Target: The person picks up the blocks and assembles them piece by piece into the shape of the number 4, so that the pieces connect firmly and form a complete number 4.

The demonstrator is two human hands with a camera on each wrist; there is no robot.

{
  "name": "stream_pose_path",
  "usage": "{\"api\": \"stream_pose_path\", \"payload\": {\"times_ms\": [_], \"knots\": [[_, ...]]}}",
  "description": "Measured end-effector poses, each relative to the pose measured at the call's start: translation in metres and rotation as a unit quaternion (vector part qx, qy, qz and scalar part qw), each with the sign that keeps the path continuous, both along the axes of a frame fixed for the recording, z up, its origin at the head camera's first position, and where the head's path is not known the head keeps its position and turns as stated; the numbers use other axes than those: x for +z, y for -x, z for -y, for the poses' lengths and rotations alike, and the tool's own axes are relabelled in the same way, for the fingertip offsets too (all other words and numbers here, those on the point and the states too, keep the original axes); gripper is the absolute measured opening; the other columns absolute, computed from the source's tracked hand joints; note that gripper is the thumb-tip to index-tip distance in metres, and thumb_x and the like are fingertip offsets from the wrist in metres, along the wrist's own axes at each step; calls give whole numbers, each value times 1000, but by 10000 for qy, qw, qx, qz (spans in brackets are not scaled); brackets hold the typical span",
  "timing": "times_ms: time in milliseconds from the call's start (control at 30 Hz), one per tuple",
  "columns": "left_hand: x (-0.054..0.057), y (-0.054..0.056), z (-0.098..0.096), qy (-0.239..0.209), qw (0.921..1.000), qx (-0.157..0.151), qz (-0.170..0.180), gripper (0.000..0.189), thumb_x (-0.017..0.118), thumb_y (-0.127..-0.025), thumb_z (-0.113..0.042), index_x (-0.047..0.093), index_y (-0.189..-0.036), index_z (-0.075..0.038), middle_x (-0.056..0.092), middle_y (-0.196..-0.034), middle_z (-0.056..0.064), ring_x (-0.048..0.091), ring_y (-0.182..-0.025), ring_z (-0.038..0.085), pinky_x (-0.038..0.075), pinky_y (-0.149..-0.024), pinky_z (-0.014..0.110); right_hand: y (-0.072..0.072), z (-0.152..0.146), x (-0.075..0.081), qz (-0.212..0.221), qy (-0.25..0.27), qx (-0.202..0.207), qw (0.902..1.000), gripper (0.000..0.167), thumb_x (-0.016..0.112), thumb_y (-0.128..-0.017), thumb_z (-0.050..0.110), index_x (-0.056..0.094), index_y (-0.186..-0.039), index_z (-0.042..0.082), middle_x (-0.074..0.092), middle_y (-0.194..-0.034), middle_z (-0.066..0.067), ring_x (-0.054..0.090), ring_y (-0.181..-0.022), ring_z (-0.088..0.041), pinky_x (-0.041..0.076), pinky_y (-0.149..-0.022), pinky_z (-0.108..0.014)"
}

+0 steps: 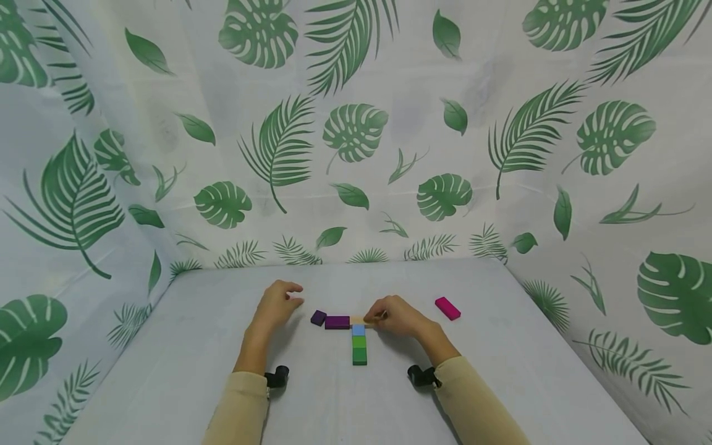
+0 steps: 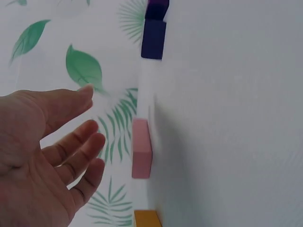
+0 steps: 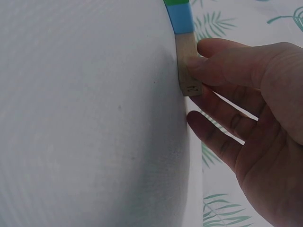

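Observation:
My right hand (image 1: 402,316) pinches a plain wooden block (image 3: 184,49) between thumb and fingers; the number 24 shows on its end. In the head view that wooden block (image 1: 356,320) lies at the top of a row: a light blue block (image 1: 358,330), a light green block (image 1: 359,341) and a dark green block (image 1: 360,356). A purple block (image 1: 337,322) adjoins its left side, with a tilted dark violet block (image 1: 319,317) beyond. My left hand (image 1: 276,304) hovers left of these, fingers loosely bent and holding nothing. A pink block (image 2: 141,151) stands near it in the left wrist view.
A magenta block (image 1: 447,308) lies to the right on the white tabletop (image 1: 489,383). An orange block (image 2: 147,218) shows at the lower edge of the left wrist view. Leaf-patterned cloth (image 1: 389,204) surrounds the table at the back and sides.

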State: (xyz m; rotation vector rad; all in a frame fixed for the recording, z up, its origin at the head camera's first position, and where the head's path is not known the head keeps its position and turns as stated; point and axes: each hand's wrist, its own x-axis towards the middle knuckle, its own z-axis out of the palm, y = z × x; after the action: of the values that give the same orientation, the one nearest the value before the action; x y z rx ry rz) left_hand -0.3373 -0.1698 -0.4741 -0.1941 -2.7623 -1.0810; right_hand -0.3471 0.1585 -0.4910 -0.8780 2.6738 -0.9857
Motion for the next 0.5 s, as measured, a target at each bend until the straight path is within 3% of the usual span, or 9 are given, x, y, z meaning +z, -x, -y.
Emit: {"api": "stream_pose_path", "payload": {"times_ms": [167,500], "knots": [[-1,0,14,-124,9999,70,-73,34,72,-97,-13,70,-130,-3,66,-128,23,64,-113,39,53,-94,54,0,0,-1,-21,-1,-5,10000,24,73,-90,-3,83,-105,12,78,-108,1,65,-101,-16,57,-90,-43],[-6,0,19,-79,9995,180,246,39,69,-101,-20,66,-134,0,63,-134,26,62,-120,43,51,-99,56,1,0,-1,-67,-44,16,10000,23,74,-90,-2,83,-105,14,78,-108,1,66,-101,-15,57,-89,-41]]}}
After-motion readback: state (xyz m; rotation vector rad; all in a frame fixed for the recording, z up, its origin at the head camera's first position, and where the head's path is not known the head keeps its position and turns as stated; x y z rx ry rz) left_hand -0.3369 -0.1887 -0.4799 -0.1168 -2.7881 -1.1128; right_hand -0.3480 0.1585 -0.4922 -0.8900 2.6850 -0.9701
